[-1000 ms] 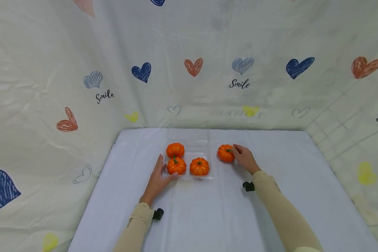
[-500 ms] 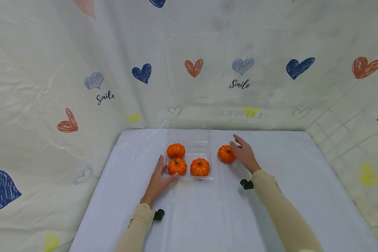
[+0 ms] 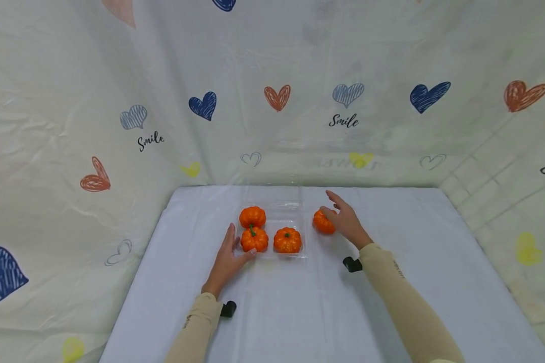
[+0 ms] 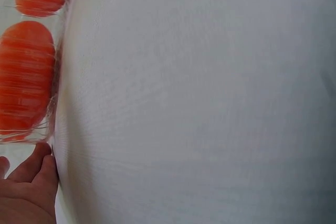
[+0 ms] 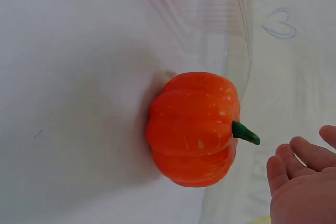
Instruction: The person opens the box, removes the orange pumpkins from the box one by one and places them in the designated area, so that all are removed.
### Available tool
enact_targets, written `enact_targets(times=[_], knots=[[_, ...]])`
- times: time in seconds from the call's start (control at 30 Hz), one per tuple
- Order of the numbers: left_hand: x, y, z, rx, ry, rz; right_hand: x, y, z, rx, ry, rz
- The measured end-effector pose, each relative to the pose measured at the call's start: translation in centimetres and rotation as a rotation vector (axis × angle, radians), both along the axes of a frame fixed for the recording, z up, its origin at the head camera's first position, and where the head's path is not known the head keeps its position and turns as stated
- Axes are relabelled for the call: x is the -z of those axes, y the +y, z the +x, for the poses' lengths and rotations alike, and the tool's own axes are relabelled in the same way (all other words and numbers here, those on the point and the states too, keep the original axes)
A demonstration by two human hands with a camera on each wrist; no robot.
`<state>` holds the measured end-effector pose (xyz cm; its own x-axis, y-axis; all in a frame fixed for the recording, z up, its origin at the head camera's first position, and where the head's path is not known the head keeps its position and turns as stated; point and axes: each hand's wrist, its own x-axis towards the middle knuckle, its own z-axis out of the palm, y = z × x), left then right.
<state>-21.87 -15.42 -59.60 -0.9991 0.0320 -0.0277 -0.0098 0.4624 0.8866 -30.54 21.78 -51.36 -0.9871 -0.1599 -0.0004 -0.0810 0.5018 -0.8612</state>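
Observation:
A clear plastic clamshell box (image 3: pixel 272 256), lid tipped back, holds three small orange pumpkins: one at back left (image 3: pixel 252 217), one at front left (image 3: pixel 254 240), one at front right (image 3: pixel 287 240). My left hand (image 3: pixel 227 263) lies against its left side, fingers extended along the wall and thumb at the front edge. In the left wrist view, fingertips (image 4: pixel 43 153) meet the box corner. A fourth pumpkin (image 5: pixel 194 129), with a green stem, sits on the cloth right of the box. My right hand (image 3: pixel 347 222) hovers over it with fingers spread apart, holding nothing.
A white cloth covers the table (image 3: pixel 281 312). Behind it hangs a pale curtain (image 3: pixel 309 141) with printed hearts, which also runs along both sides. Each wrist carries a small black camera, the left one (image 3: pixel 228 309) low over the cloth.
My right hand has let go of the loose pumpkin, lifted with its fingers spreading, then shifted left over it. The left hand and the box have stayed put.

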Motion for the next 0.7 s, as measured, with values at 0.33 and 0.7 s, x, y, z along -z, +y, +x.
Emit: enact_targets(times=[0.33, 0.7], knots=[[0.1, 0.0, -0.1, -0.002, 0.000, -0.007, -0.4, -2.1, 0.8, -0.085, -0.016, 0.079], [0.0, 0.0, -0.1, 0.000, -0.006, -0.003, -0.3, -3.9, 2.2, -0.211, 0.018, 0.087]])
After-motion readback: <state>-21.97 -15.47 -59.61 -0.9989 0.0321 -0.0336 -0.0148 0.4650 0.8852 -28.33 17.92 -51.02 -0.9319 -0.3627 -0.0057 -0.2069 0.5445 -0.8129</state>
